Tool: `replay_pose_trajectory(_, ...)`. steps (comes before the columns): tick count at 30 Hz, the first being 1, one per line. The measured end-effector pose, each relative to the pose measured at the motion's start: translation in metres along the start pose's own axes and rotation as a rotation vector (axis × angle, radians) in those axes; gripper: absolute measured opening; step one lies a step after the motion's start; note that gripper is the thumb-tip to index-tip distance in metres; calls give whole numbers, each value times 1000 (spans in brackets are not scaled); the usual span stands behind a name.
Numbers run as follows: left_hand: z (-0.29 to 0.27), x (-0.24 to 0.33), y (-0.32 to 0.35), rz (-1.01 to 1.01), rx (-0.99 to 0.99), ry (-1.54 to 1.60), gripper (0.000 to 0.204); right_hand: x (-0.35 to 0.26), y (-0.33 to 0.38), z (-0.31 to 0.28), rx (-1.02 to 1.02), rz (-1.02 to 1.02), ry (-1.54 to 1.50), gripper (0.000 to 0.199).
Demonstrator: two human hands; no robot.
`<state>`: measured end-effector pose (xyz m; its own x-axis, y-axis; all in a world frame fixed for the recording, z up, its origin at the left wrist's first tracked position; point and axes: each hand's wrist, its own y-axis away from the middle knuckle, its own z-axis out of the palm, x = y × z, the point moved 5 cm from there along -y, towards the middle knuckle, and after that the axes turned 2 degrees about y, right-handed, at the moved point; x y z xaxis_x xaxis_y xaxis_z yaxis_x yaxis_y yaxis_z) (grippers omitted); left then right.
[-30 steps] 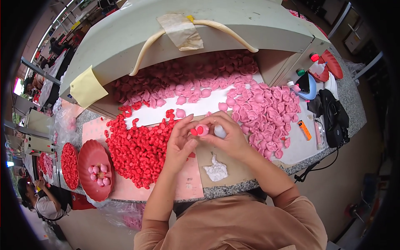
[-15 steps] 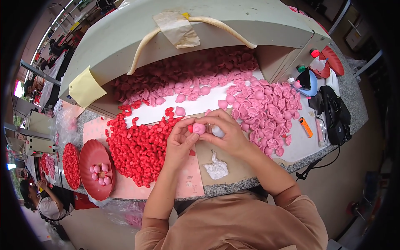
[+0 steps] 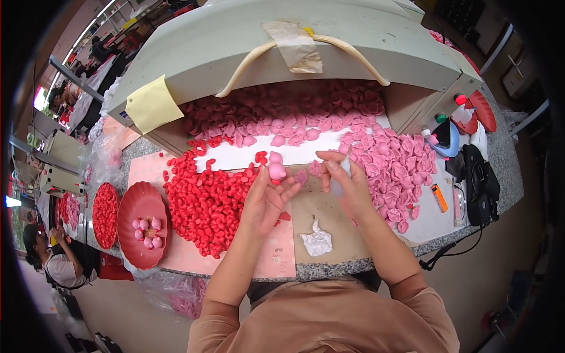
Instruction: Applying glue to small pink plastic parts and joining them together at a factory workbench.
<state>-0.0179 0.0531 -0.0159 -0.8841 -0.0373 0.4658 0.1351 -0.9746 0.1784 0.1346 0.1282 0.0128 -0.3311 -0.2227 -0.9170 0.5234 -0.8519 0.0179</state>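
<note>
pinching a pink bud [image 3: 275, 170], left hand [image 3: 266, 199] fingers hide its base; right hand [image 3: 347, 181] grips a blurred clear tube [image 3: 337, 187].

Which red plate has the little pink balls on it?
The nearer red plate, beside the red pile. It holds a few pink balls. The other plate, farther left, is heaped with red pieces.
</note>
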Motion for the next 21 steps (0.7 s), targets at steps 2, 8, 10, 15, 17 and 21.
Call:
replay_pose_trajectory(2,1,0,-1,-7,36,-7,33,1,-1,0,-5,3,2,32)
replay_pose_trajectory(8,-7,4,-3,4,128,18,40,6,-3,1,-15,1,4,31)
replay_pose_trajectory(10,-9,3,-3,-17,122,48,41,6,-3,2,-16,-1,3,31)
replay_pose_trajectory(15,-7,4,-2,-15,122,77,40,8,-1,2,-9,11,13,29)
replay_pose_trajectory(17,-6,3,-2,-14,114,74,39,7,0,2,-4,22,28,28)
replay_pose_trajectory(21,3,-3,1,-26,41,-30,36,15,1,0,-42,57,103,27)
